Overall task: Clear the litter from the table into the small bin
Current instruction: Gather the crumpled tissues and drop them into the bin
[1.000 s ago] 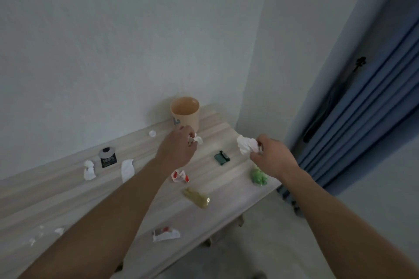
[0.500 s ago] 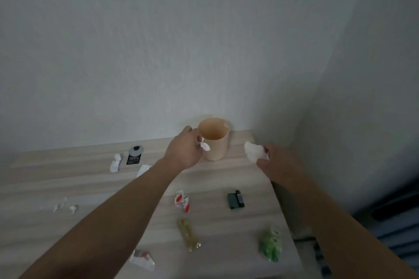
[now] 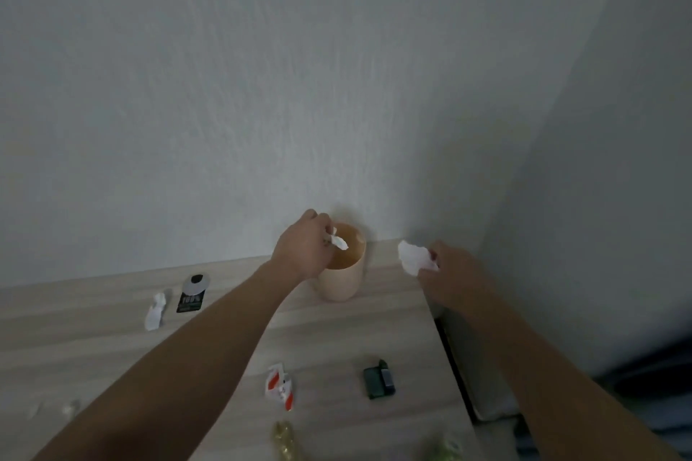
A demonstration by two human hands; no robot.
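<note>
Our left hand (image 3: 304, 251) has come over the bin (image 3: 339, 286), pinching a scrap (image 3: 340, 242). Right hand (image 3: 451, 275), three o'clock, grips tissue (image 3: 411, 257).

The bin (image 3: 339, 284) under the left hand (image 3: 299, 254) is pale peach, orange-tan inside. The scrap (image 3: 339, 242) in that hand is white, as is the tissue (image 3: 413, 257) in the right hand (image 3: 455, 281). The table (image 3: 93, 329) is pale wood with grey-beige grain stripes. Left of the left hand: a white twist (image 3: 155, 312) and a black packet (image 3: 190, 296) with a white disc. Nearer than both hands: a red-and-white wrapper (image 3: 280, 385), a dark green box (image 3: 377, 382), a gold wrapper (image 3: 286, 440), a green wrapper (image 3: 447, 447).
</note>
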